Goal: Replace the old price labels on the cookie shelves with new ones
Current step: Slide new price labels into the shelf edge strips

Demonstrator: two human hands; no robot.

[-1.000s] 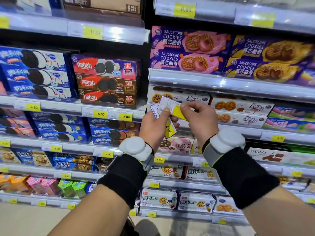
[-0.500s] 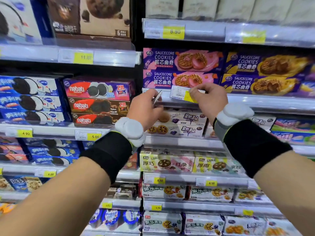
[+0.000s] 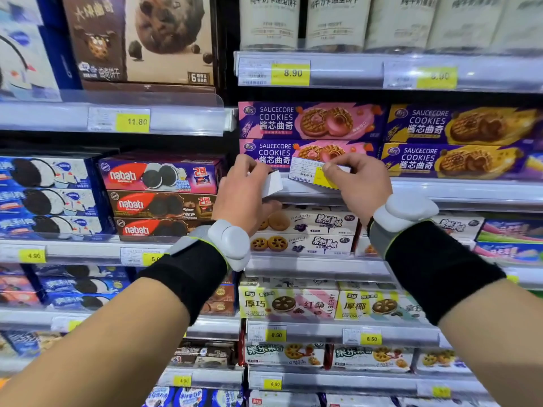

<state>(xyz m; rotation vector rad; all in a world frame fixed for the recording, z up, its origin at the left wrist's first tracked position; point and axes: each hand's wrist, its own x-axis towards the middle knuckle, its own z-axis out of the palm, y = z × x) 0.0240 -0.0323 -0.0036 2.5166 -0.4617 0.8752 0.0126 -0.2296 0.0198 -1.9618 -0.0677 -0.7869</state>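
Here the right hand pinches a new price label between thumb and fingertips, its grip closed on the label's right end, and holds it against the clear label rail of the shelf under the pink Saucecore Cookies boxes. The label lies with its long axis level, running along the rail, the white printed part to the left and the yellow price patch nearest the pinching fingers. Its lower edge sits at the rail's top lip, so the coming move looks like a short push downward into the channel, not a sideways reach. The left hand is just beside it, to the left and slightly lower, its grip closed on a small stack of other labels held tilted, white faces showing; whether these are old or new cannot be read. The right hand is plainly the nearer and is the one placed to seat the label. That stretch of rail shows no other label, while rails above and below carry yellow-patched labels such as the one marked 8.90.
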